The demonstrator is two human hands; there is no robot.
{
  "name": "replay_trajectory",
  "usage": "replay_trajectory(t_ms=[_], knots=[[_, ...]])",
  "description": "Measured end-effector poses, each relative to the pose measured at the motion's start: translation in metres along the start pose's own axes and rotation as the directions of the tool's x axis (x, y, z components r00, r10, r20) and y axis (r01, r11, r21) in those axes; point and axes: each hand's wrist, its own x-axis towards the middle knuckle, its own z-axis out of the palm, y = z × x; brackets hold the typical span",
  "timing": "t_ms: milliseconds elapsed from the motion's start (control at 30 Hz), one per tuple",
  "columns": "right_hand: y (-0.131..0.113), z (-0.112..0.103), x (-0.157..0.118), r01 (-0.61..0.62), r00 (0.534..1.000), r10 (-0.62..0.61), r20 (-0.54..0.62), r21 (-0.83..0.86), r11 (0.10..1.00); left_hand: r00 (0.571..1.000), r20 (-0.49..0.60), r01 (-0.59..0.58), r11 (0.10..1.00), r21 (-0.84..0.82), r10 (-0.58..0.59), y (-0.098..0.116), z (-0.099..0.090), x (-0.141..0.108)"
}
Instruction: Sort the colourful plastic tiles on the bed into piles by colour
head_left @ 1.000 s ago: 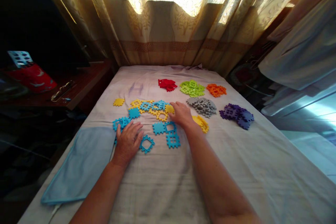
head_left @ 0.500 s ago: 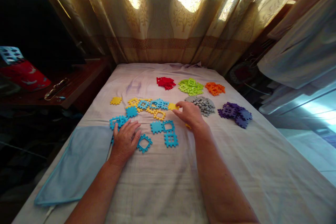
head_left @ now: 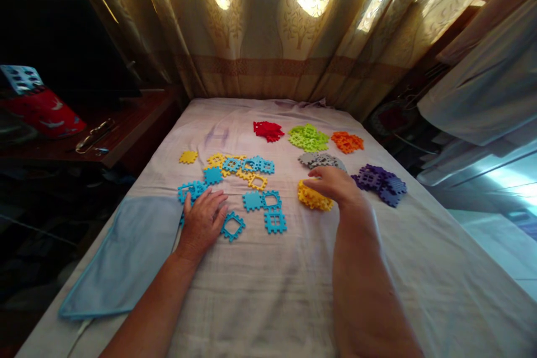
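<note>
My left hand [head_left: 204, 220] lies flat with its fingers spread, its fingertips at some blue pieces [head_left: 191, 190]. A blue frame piece [head_left: 232, 226] is just right of its thumb. Over a heap of yellow pieces [head_left: 312, 197] hangs my right hand [head_left: 335, 183], its thumb and fingers partly visible; whether a piece is between them is hidden. Between the hands are a solid blue square [head_left: 252, 201] and a blue window piece [head_left: 275, 221]. Behind them, blue pieces [head_left: 251, 164] overlap yellow ones [head_left: 216, 160].
Red [head_left: 268, 131], lime [head_left: 308, 137] and orange [head_left: 347, 142] heaps are at the back. Grey pieces [head_left: 321, 160] and purple pieces [head_left: 381, 183] lie to the right. A blue cloth pouch [head_left: 126, 257] is on the left of the sheet, and a single yellow piece [head_left: 188, 157] lies beyond.
My right hand has moved right, from a yellow piece beside the blue row to above the yellow heap. That yellow piece is gone from the row's end. My left hand has stayed put.
</note>
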Motion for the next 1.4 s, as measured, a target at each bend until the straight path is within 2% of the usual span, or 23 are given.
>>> replay_trajectory(t_ms=[100,200,300,400,567,733,900,1067,1200,1333,1400], knots=[[-0.03,0.004,-0.005,0.138,0.985,-0.138,-0.104,-0.01,0.99,1.0,-0.005,-0.001,1.0,-0.005,0.001,0.0,0.001,0.0],[-0.065,0.019,-0.008,0.299,0.949,-0.3,-0.098,-0.02,0.954,1.0,-0.001,-0.013,1.0,-0.01,0.013,0.0,0.001,0.0],[-0.089,0.037,-0.01,0.362,0.928,-0.365,-0.073,-0.053,0.931,1.0,-0.004,-0.025,1.0,-0.009,0.025,-0.001,0.001,0.0],[-0.097,0.05,-0.008,0.377,0.924,-0.38,-0.047,-0.071,0.924,0.999,-0.015,-0.029,1.0,-0.005,0.029,-0.002,0.001,0.0],[-0.095,0.055,-0.005,0.359,0.93,-0.362,-0.062,-0.047,0.932,0.999,-0.026,-0.037,0.999,0.004,0.037,-0.003,0.003,-0.001],[-0.094,0.057,-0.001,0.298,0.95,-0.283,-0.128,0.119,0.947,0.999,-0.03,-0.034,0.999,0.013,0.034,-0.003,0.004,-0.001],[-0.078,0.038,0.004,0.235,0.966,-0.204,-0.157,0.211,0.949,0.999,-0.028,-0.035,0.999,0.008,0.035,-0.002,0.003,-0.001],[-0.039,0.008,0.005,0.074,0.993,-0.054,-0.103,0.207,0.975,0.999,-0.03,-0.03,1.0,0.004,0.031,-0.002,0.003,-0.001],[-0.015,0.0,0.003,-0.046,0.996,0.059,-0.073,0.163,0.985,0.999,-0.023,-0.027,1.0,0.002,0.027,-0.002,0.003,-0.001],[-0.012,-0.002,0.0,-0.099,0.992,0.103,-0.066,0.062,0.993,0.999,-0.021,-0.025,1.0,0.004,0.025,-0.002,0.003,0.0],[-0.021,0.0,0.002,-0.032,0.992,0.037,-0.118,0.044,0.999,0.999,-0.029,-0.028,1.0,0.004,0.028,-0.002,0.003,0.0]])
